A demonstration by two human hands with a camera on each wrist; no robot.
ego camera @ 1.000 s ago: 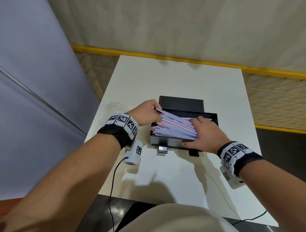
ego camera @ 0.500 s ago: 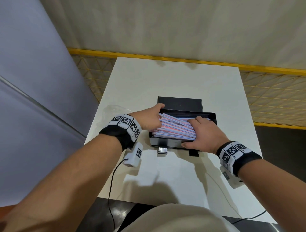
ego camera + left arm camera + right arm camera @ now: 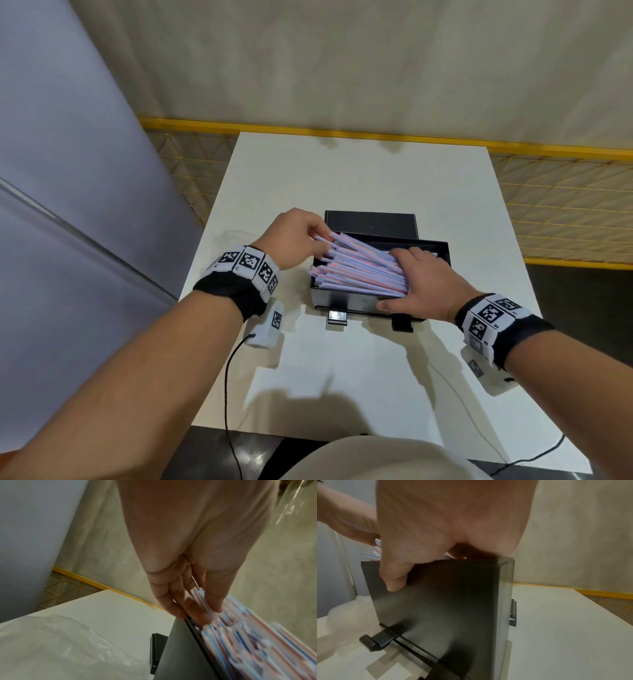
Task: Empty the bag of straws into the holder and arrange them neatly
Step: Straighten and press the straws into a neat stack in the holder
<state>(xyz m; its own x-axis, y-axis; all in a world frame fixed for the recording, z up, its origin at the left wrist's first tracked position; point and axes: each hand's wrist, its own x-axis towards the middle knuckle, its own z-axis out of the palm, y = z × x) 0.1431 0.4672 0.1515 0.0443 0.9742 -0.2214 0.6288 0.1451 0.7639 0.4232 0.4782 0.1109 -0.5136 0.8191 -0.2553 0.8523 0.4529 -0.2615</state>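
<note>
A black straw holder (image 3: 346, 303) stands open-topped on the white table (image 3: 342, 171). Paper-wrapped straws (image 3: 359, 270) with pink and blue stripes lie piled in it, slanting and fanned at their left ends. My left hand (image 3: 298, 240) is at the holder's left end. In the left wrist view its thumb and fingers (image 3: 173, 601) pinch the ends of the top straws (image 3: 200, 596). My right hand (image 3: 421, 284) lies over the straws' right end, its thumb (image 3: 393, 577) pressed on the holder's front wall (image 3: 445, 601). Its fingers are hidden inside the box.
The crumpled clear plastic bag (image 3: 236, 236) lies on the table left of the holder. The holder's black lid (image 3: 370, 224) lies flat behind it. Two black feet (image 3: 337, 317) jut out at the holder's front base. Wrist camera cables trail over the table's near edge.
My left hand has lifted and drawn slightly left, raising the left ends of the top straws above the rim. The right hand has stayed on the straws and the front wall.
</note>
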